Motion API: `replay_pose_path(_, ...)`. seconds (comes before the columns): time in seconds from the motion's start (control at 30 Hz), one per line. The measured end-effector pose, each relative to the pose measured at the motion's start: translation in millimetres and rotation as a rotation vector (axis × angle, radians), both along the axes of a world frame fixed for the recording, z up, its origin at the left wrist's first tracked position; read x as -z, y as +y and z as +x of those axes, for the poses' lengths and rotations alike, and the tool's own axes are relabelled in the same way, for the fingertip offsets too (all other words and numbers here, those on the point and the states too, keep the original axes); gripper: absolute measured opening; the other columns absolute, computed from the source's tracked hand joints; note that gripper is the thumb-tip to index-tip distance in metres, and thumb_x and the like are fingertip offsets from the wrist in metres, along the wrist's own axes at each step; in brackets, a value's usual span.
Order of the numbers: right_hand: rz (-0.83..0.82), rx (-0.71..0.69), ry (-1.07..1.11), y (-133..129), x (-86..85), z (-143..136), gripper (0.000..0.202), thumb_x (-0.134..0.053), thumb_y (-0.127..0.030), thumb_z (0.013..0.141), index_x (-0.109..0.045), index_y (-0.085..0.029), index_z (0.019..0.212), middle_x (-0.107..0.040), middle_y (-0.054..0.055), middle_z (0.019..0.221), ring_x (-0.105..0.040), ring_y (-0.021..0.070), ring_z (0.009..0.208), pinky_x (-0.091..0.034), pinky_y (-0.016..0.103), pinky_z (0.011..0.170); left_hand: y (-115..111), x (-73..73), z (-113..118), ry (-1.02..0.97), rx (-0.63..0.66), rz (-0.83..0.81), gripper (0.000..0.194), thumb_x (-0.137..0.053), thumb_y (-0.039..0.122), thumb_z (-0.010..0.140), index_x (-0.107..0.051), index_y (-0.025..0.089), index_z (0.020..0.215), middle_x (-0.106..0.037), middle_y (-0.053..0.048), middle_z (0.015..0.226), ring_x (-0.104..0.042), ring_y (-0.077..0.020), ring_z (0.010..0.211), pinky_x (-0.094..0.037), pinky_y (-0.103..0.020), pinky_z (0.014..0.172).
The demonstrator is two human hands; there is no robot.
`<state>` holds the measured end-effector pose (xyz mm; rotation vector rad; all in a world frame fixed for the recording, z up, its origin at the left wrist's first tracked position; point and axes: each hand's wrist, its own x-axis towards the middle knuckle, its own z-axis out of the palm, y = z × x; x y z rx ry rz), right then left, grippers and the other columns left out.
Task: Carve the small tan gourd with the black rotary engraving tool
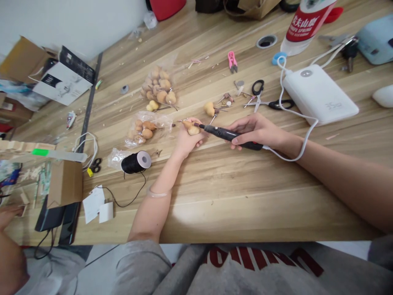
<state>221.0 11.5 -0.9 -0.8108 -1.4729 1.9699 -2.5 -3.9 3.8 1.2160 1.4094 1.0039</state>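
My left hand (187,141) is closed around a small tan gourd (193,130) over the middle of the table. In my right hand (253,129) lies a slim black rotary tool (235,136), its tip pointing left and meeting or nearly meeting the gourd; contact is too fine to tell. A white cable runs from the tool's rear to a white power bank (321,96). Just beyond my hands sits another small gourd (209,108) beside several loose tool bits (226,98). Two clear bags of gourds, a larger one (159,86) and a smaller one (144,130), lie to the left.
Black-handled scissors (258,96), pink snips (232,61) and a water bottle (307,26) are at the far side. A black cord spool (135,162) stands near my left forearm. At far left are boxes (66,78) and another person's arm (10,246).
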Motion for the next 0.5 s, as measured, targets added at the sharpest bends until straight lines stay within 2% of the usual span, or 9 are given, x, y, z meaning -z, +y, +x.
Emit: replay_pose_path(0.5, -0.011, 0.01, 0.009, 0.0, 0.0, -0.1, 0.031, -0.082, -0.017, 0.063, -0.072, -0.01, 0.092, -0.073, 0.005, 0.068, -0.062, 0.0112, 0.053, -0.051, 0.023, 0.053, 0.0, -0.7, 0.1, 0.003, -0.003, -0.002, 0.034, -0.069, 0.008, 0.062, -0.046, 0.019, 0.085, -0.055, 0.01, 0.059, -0.047, -0.0011, 0.037, -0.033, -0.012, 0.034)
